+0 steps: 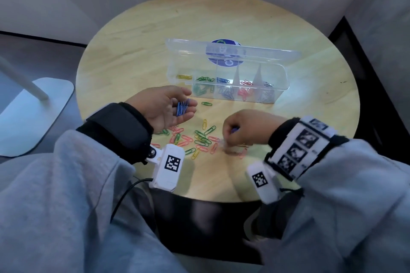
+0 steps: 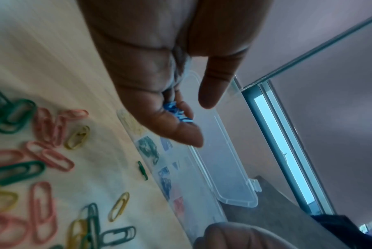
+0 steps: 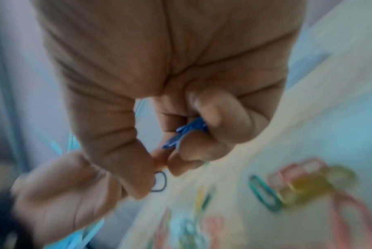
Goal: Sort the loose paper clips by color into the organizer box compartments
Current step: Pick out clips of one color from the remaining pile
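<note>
A clear organizer box point(image 1: 280, 86) stands open at mid-table, with yellow, green, blue, red and silver clips in separate compartments. My left hand point(image 1: 168, 106) lies palm up in front of the box, and several blue paper clips point(image 1: 183, 107) rest on its relaxed fingers point(image 2: 181, 133). My right hand point(image 1: 239, 131) reaches down onto the loose pile of mixed clips point(image 1: 202, 139). Its curled fingers hold blue clips point(image 3: 187, 133), while its thumb and forefinger pinch at the table by a dark blue clip point(image 3: 159, 181). One green clip point(image 1: 206, 103) lies alone near the box.
The box lid point(image 1: 188, 51) stands up behind the compartments. The round wooden table point(image 1: 310, 117) ends close to my body. A white stand base point(image 1: 37, 113) sits on the floor to the left. A dark panel borders the right.
</note>
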